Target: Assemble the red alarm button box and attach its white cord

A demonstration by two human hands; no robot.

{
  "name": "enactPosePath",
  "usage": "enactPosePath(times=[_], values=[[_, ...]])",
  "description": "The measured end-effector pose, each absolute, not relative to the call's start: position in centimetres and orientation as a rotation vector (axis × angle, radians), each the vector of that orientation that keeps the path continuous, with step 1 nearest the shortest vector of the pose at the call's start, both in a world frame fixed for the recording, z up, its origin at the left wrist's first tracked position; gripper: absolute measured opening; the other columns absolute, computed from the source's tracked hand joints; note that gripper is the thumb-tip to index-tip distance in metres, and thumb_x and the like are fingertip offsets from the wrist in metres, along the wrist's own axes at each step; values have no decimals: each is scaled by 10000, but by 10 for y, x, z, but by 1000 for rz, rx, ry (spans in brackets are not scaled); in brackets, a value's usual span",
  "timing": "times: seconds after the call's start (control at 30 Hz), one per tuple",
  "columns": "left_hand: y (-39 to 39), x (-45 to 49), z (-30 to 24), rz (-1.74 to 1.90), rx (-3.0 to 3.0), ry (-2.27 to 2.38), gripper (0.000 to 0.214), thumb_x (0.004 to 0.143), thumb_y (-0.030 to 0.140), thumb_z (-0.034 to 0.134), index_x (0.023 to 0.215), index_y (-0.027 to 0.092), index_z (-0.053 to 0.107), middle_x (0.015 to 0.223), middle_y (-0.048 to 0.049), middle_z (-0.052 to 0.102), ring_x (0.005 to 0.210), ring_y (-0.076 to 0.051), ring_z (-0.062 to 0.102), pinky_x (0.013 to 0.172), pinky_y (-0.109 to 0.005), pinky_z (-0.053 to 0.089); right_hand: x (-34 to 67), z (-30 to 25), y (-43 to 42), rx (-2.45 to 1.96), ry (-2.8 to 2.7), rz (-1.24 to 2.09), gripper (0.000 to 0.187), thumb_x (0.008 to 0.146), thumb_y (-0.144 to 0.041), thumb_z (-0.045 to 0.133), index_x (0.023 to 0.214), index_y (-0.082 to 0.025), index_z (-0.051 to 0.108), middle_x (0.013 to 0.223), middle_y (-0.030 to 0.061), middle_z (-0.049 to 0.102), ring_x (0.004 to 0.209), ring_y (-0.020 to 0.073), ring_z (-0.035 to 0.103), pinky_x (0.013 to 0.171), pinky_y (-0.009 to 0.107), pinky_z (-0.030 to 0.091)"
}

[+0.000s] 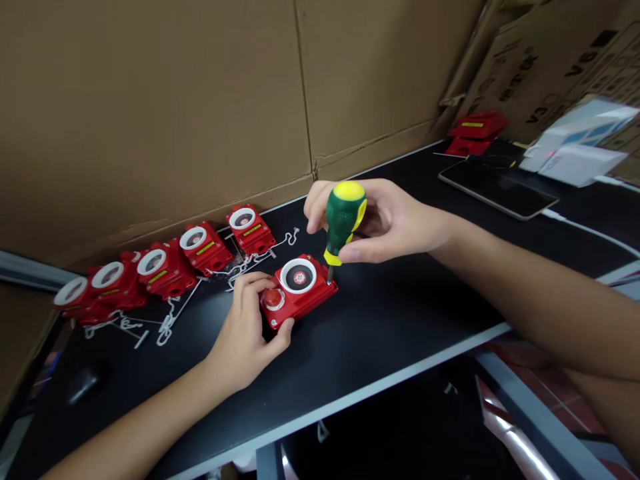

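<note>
On the black tabletop lies a red alarm box [311, 298] with a white-ringed round speaker and a small red dome. My left hand [253, 327] grips its left end, fingers behind the dome and thumb at the front edge. A stubby green and yellow screwdriver [343, 220] stands nearly upright in my right hand [375, 220], held between thumb and fingers. Its short shaft reaches down to the box's right corner; whether the tip sits in a screw is too small to tell.
Several similar red alarm boxes [203, 248] with white cords stand in a row at the back left. A phone [495, 189], a white box [573, 160] and red parts [473, 133] lie at the right. Cardboard [200, 100] walls the table's back; its grey front edge [380, 393] runs nearby.
</note>
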State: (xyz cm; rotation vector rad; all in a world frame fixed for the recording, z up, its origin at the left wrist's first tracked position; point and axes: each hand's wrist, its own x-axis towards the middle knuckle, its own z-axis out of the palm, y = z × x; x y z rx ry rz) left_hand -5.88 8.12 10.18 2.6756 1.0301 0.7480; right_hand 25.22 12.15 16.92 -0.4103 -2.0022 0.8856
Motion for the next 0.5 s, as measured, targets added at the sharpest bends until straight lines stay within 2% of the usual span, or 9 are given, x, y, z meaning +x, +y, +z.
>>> enactPosePath(times=[0.07, 0.17, 0.3, 0.5], values=[[81, -58, 103, 755, 2681, 1020, 425, 1013, 292, 649, 1347, 246, 390, 1336, -148, 505, 1203, -313, 621, 1002, -515, 609, 256, 172, 121, -362, -2027, 910, 386, 926, -351, 817, 1138, -55, 691, 1093, 57, 652, 1105, 57, 605, 935, 149, 526], [81, -57, 104, 764, 2689, 1008, 421, 1012, 282, 651, 1343, 245, 392, 1325, -143, 510, 1192, -311, 624, 1000, -514, 608, 259, 174, 120, -314, -2034, 1023, 343, 972, -270, 752, 1211, -43, 658, 1157, 84, 672, 1084, 55, 656, 926, 152, 565], [82, -58, 104, 763, 2688, 1006, 413, 1018, 283, 645, 1346, 242, 396, 1318, -139, 507, 1193, -303, 621, 1002, -493, 611, 259, 175, 118, -348, -2036, 1048, 275, 958, -241, 762, 1095, -26, 659, 1111, 92, 669, 1030, 59, 682, 899, 153, 589], [81, -59, 102, 764, 2680, 1011, 411, 1024, 287, 634, 1354, 231, 395, 1330, -144, 498, 1204, -298, 608, 1007, -483, 613, 257, 174, 120, -387, -2035, 973, 327, 912, -298, 830, 1034, -36, 678, 1059, 67, 665, 976, 39, 642, 864, 140, 560]])
